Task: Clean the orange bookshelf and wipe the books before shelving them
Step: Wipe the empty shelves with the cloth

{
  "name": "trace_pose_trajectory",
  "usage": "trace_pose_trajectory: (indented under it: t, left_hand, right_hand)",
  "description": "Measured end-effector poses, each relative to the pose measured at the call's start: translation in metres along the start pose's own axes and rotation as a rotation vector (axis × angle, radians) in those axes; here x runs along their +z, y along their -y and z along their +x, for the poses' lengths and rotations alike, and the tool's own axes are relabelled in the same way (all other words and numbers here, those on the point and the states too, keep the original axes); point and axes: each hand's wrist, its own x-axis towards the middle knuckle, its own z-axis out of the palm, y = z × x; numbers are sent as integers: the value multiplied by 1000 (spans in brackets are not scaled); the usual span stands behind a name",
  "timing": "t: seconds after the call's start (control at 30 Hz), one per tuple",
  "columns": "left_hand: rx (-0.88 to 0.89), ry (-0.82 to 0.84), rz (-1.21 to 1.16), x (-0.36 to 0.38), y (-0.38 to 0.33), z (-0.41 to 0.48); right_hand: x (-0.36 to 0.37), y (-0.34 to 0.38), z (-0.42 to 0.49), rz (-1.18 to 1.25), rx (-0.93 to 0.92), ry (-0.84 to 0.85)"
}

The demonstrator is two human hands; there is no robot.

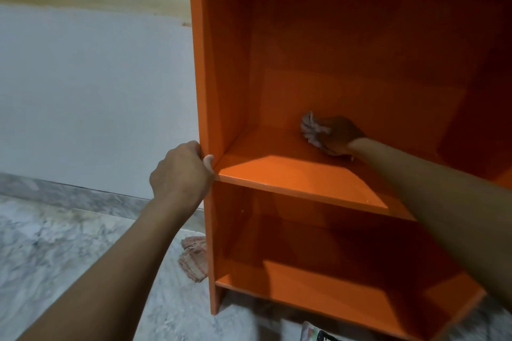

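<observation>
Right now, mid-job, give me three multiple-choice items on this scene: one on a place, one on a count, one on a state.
1. Where on the bookshelf is the cloth that the right hand holds?
A. on the lower board
B. toward the back of the upper board
C. on the outer side panel

2. How many cloths show?
A. one
B. two
C. four

3. What is the left hand doing?
A. gripping the left side panel's front edge
B. hanging free
C. holding a book

Answers:
1 B: the hand presses it on that board near the back panel.
2 B: one is in the hand, and a second cloth lies on the floor beside the bookshelf.
3 A: its fingers and thumb curl round the edge.
</observation>
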Motion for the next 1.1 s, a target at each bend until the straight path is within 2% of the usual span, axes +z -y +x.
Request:
trace_pose_trajectory:
  t: [0.07, 0.1, 0.17, 0.3, 0.37, 0.5, 0.57, 0.67, 0.73, 0.77, 0.87, 0.97, 1.03, 1.1]
  left_hand:
    - [8, -2, -12, 2, 2, 0]
    - [14, 0, -17, 2, 2, 1]
    - [21, 13, -5, 1, 2, 3]
    - [24, 39, 9, -2, 4, 4]
    - [26, 62, 6, -5, 5, 5]
    - [23, 48, 2, -2, 5, 4]
    - [-11, -9, -44, 1, 0, -6]
    - [-184, -32, -243, 15, -9, -30]
    - [-327, 35, -448, 30, -19, -48]
    - [-384, 91, -547, 37, -25, -56]
    - [-517, 245, -785, 48, -51, -67]
    - [-679, 320, -934, 45, -72, -63]
    - [-734, 379, -937, 44, -72, -59]
    - [-751, 448, -906, 43, -68, -56]
  right_hand:
    - [17, -10, 12, -220, -8, 8]
    - [24, -9, 16, -240, -37, -1]
    - [42, 9, 7, -166, -168, 29]
    - [70, 59, -49, -76, -585, 143]
    - [72, 72, -84, -46, -683, 162]
    - [58, 73, -160, -122, -909, 367]
    - [42, 60, -179, -66, -886, 360]
    - [6, 37, -168, 16, -743, 85]
    - [-33, 18, -147, 16, -603, -96]
    - [-52, 10, -137, 13, -505, -129]
    - [-93, -28, -101, -14, -220, -102]
    - [-96, -69, -59, 72, 82, -56]
    - [-83, -89, -41, -80, 140, 10]
    - [-66, -95, -30, -102, 69, 28]
